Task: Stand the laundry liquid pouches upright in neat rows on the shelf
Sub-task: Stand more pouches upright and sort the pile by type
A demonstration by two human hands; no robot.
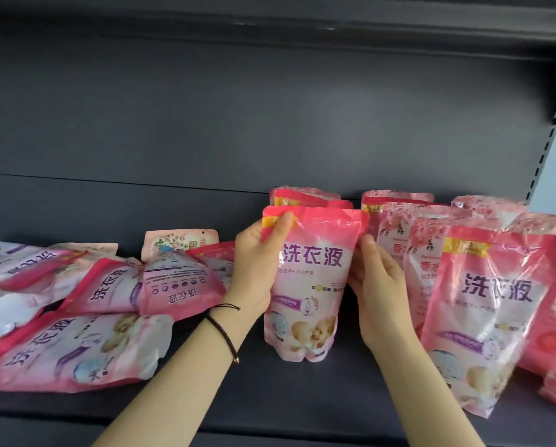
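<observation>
A pink laundry liquid pouch (pixel 308 285) stands upright in the middle of the dark shelf (pixel 302 391). My left hand (pixel 257 262) grips its top left corner, thumb over the front. My right hand (pixel 375 285) holds its right edge with curled fingers. Another upright pouch (pixel 302 198) stands right behind it. To the right, several pouches (pixel 486 304) stand in rows, leaning slightly. On the left, several pouches (pixel 76 343) lie flat in a loose heap.
The shelf's back panel (pixel 238 124) rises behind everything and an upper shelf (pixel 302 24) overhangs. A slotted upright (pixel 541 162) marks the right end. Bare shelf shows along the front edge between my forearms.
</observation>
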